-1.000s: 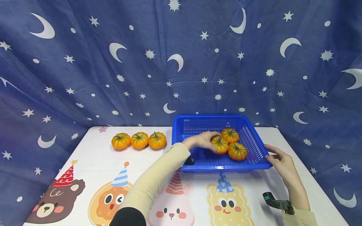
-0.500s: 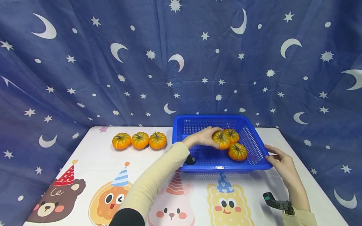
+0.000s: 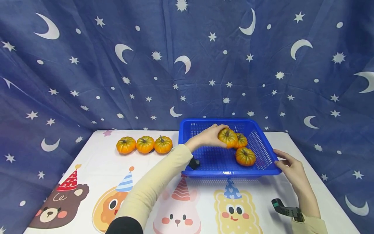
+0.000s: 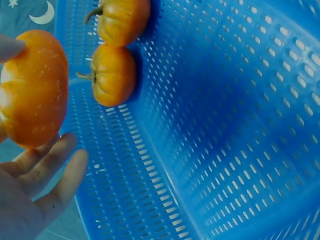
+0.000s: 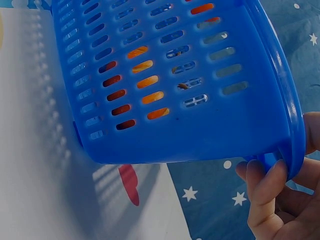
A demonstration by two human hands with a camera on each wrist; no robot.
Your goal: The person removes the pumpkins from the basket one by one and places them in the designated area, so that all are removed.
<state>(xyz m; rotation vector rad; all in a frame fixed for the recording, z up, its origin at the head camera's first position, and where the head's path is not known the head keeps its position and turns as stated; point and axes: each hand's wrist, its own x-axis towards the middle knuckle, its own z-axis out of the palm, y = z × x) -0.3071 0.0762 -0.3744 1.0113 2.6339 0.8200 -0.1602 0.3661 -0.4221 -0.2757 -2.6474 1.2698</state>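
Note:
My left hand (image 3: 208,136) grips a small orange pumpkin (image 3: 228,137), held up over the blue plastic basket (image 3: 229,173). In the left wrist view the thumb and fingers sit on opposite sides of that pumpkin (image 4: 37,90). Two more pumpkins lie inside the basket: one (image 3: 241,141) just behind the held one, the other (image 3: 245,156) nearer the front. My right hand (image 3: 293,169) pinches the basket's right rim, as the right wrist view shows with fingers (image 5: 267,192) curled at the edge.
Left of the basket, three pumpkins stand in a row: one (image 3: 126,145) at the left, one (image 3: 145,144) in the middle, one (image 3: 163,144) at the right. A white tablecloth (image 3: 99,162) with cartoon prints lies beneath. A blue starry curtain (image 3: 204,58) hangs behind.
My left hand has lifted the pumpkin up and back from beside the other two in the basket. The right hand stays on the rim.

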